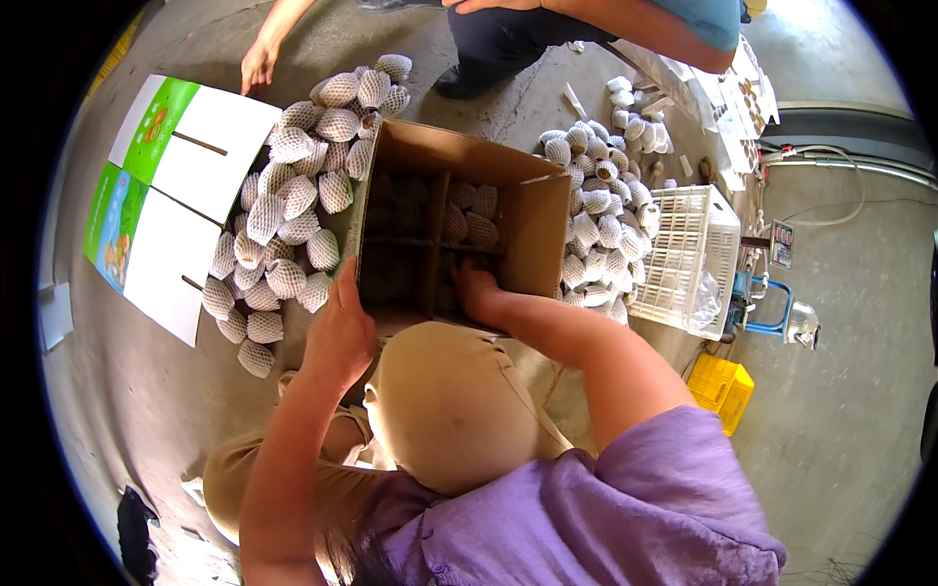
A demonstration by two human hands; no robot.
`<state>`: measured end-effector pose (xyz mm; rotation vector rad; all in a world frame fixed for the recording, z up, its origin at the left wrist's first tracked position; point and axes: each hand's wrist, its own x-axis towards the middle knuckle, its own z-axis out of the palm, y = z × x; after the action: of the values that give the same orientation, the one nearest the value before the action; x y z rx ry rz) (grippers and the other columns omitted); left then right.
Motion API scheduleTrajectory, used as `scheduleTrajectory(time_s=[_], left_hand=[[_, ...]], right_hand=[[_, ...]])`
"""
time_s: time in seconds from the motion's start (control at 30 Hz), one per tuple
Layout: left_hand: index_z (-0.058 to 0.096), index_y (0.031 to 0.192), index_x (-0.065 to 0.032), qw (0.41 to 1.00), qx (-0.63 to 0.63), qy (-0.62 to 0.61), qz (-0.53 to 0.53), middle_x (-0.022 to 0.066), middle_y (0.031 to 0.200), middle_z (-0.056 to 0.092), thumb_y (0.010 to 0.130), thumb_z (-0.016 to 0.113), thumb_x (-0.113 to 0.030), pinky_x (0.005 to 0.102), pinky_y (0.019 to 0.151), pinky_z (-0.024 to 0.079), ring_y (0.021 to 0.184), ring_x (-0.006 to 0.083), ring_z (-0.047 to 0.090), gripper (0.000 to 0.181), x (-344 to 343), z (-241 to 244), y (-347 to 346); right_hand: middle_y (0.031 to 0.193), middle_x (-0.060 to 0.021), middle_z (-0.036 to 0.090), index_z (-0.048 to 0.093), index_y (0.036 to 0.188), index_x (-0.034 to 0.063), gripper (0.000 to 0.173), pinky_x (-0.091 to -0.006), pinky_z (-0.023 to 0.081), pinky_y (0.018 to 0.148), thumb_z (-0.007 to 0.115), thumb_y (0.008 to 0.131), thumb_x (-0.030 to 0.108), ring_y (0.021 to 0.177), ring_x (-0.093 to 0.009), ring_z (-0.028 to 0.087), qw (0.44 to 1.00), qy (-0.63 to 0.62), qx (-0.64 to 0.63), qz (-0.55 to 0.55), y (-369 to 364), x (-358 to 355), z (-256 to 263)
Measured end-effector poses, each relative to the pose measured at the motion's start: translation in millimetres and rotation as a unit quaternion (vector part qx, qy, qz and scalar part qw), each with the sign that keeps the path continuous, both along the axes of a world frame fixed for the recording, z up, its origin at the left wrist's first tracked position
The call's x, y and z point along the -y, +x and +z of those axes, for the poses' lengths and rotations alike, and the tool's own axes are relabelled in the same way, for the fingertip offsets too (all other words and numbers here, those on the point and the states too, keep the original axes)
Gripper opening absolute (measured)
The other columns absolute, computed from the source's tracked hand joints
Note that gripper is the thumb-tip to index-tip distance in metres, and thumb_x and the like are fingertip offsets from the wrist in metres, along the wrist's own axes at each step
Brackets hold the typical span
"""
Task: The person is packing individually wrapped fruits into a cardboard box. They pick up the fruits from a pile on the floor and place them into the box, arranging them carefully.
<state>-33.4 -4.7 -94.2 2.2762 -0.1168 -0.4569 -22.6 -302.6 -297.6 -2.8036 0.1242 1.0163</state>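
Observation:
A brown cardboard carton (541, 238) stands before my knees, its inside split by cardboard dividers (437, 212). My left hand (341, 329) grips its left wall near the close corner. Deep in the near right compartment is my right hand (478, 289); its fingers are in shadow, and whether they hold anything is hidden. Kiwifruits in white foam net sleeves (471, 212) fill part of the far right compartment. Dim sleeved shapes show in the left compartments. More sleeved kiwifruits (282, 212) lie heaped left of the carton, close to my left hand.
Another heap of sleeved fruit (604, 212) lies to the right, against a white plastic crate (670, 253). Printed white-and-green cardboard (194, 172) lies left. Across from me are another person's hand (260, 62) and shoe (460, 82). A yellow basket (718, 388) sits at right.

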Motion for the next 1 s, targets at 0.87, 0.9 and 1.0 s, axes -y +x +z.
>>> scheduleTrajectory(time_s=[0.87,0.9,1.0], left_hand=[[0.024,0.153,0.0036,0.997,0.029,-0.069,-0.014,0.0256,0.141,0.049,0.088,0.039,0.000,0.0434,0.110,0.039,0.128,0.0412,0.052,0.068,7.2,-7.0,-0.3],[0.023,0.154,0.0029,0.999,0.024,-0.045,-0.015,0.0259,0.143,0.048,0.088,0.040,0.000,0.0434,0.111,0.038,0.130,0.0415,0.050,0.068,11.6,5.1,3.4],[0.021,0.155,0.0009,0.999,-0.013,-0.030,-0.019,0.0271,0.146,0.046,0.090,0.043,0.001,0.0437,0.111,0.037,0.134,0.0423,0.047,0.069,23.3,5.7,10.4]], right_hand=[[0.084,-0.0112,0.064,0.062,0.105,0.0056,0.019,-0.0360,0.053,0.064,0.070,0.088,0.009,0.073,-0.024,0.066,0.717,0.232,0.617,-0.224,67.8,156.0,190.9],[0.105,-0.0150,0.064,0.058,0.115,0.0079,0.033,-0.0392,0.052,0.081,0.071,0.085,0.010,0.096,-0.027,0.065,0.731,0.123,0.642,-0.196,69.6,201.3,166.4],[0.149,-0.0245,0.040,0.036,0.152,0.0205,0.090,-0.0558,0.031,0.114,0.078,0.074,0.029,0.138,-0.041,0.040,0.859,-0.280,0.382,-0.193,40.1,328.1,93.0]])
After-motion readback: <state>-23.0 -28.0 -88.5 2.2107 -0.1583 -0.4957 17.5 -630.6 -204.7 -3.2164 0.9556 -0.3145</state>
